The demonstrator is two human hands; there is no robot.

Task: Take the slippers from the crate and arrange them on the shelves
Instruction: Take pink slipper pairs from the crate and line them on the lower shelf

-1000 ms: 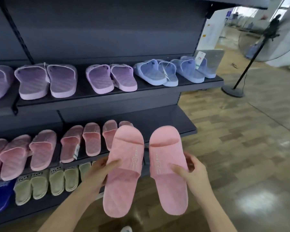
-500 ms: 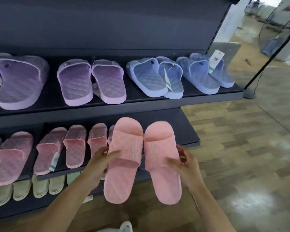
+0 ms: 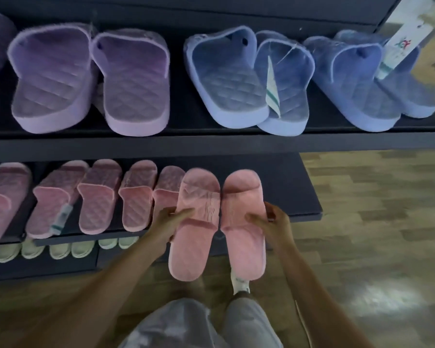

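- Dark shelving (image 3: 211, 144) fills most of my view, with wood-pattern floor (image 3: 374, 222) off at 3 o'clock. Purple slippers (image 3: 91, 81) sit at 10 o'clock, blue slippers (image 3: 236, 81) at 1 o'clock, and a pink row (image 3: 98, 197) at 9 o'clock on the middle shelf (image 3: 294, 187).
- Why hold that pair just there?
- Colours are grouped, so I judge my pink pair (image 3: 219, 237) belongs at the end of the pink row. It sits near 6 o'clock, toes pointing to 12 over the middle shelf, heels hanging out past its front edge. I cannot tell whether the toes touch the shelf yet. The row's last slipper is just beside the pair at 9 o'clock, and bare shelf lies at 3 o'clock.
- And your hands?
- My left hand (image 3: 168, 222) grasps the left slipper (image 3: 194, 247) by its outer edge, thumb across the strap. My right hand (image 3: 274, 222) grasps the right slipper (image 3: 241, 247) likewise. One each keeps them side by side, ready to go down as a set.
- How do they look?
- Soft pink, with a wide strap, open toe, textured footbed and thick sole. I see no label on them, unlike the white tag (image 3: 271, 89) on the blue ones.
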